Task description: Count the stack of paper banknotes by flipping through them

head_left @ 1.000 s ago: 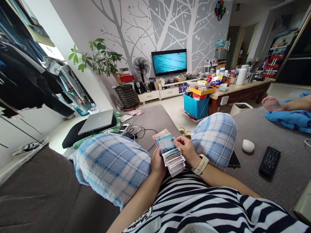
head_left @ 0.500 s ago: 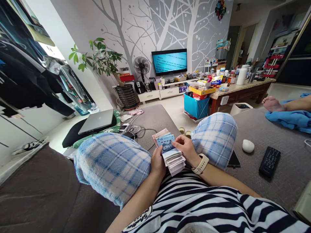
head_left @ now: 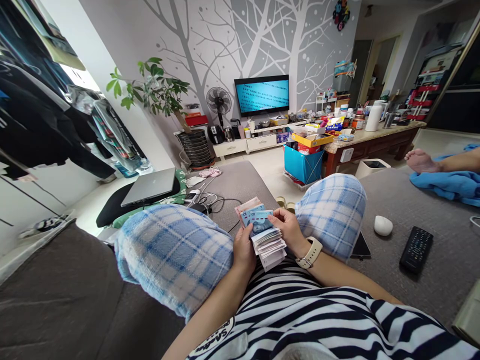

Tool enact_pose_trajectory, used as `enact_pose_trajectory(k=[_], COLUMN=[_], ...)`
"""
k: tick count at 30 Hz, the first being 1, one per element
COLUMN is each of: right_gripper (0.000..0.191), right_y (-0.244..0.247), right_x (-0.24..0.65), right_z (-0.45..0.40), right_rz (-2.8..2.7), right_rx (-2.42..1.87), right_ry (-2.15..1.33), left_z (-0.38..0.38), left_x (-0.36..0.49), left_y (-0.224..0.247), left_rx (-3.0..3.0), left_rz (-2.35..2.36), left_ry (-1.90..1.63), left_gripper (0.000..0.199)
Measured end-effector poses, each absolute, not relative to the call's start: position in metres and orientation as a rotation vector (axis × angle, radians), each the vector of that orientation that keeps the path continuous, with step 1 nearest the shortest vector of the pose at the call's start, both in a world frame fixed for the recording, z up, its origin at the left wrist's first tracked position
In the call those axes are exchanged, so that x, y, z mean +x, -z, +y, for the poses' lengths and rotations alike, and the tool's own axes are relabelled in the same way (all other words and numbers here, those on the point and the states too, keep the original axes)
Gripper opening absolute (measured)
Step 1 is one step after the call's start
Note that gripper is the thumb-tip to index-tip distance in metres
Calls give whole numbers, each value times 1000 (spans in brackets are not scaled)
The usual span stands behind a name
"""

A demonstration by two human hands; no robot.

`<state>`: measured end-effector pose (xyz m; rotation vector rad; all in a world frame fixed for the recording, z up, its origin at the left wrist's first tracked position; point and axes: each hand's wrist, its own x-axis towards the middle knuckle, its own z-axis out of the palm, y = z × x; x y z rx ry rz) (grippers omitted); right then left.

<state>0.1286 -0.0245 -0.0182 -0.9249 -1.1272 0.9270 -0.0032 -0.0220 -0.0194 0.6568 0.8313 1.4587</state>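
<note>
A stack of banknotes (head_left: 268, 245) lies fanned over my lap, its lower part folded over toward my body. My left hand (head_left: 244, 248) is closed around the stack's left side, thumb on top. With thumb and fingers, my right hand (head_left: 288, 226) pinches the right edge of a blue banknote (head_left: 258, 220) at the top of the stack. Reddish banknotes (head_left: 248, 206) stick out behind the blue one at the far left. A pale watch (head_left: 309, 252) is on my right wrist.
Blue plaid fabric covers my knees (head_left: 174, 255). To the right on the grey sofa lie a white mouse (head_left: 383, 226), a black remote control (head_left: 416, 249) and another person's foot (head_left: 420, 160). A laptop (head_left: 150, 187) and cables (head_left: 213, 200) lie to the left.
The top blue banknote has tilted, its right edge shifted slightly right and its portrait less visible. My right fingers have moved a little with it; my left hand stays in place.
</note>
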Motion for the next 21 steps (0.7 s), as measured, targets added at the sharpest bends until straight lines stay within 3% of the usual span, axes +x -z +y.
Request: enact_pose_trajectory(k=[5,21], right_gripper=[37,39], right_y=[16,13], right_x=[128,128], right_z=[-25,-28], right_rz=[-1110,-1120], right_rx=[-898,-889], right_ry=[-975,-969], left_z=[-18,-17], left_x=[-4,-5], left_y=[24,28], left_rx=[683,720], left_rz=[917,927], left_ry=[-1532,-1530], left_gripper=[24,23])
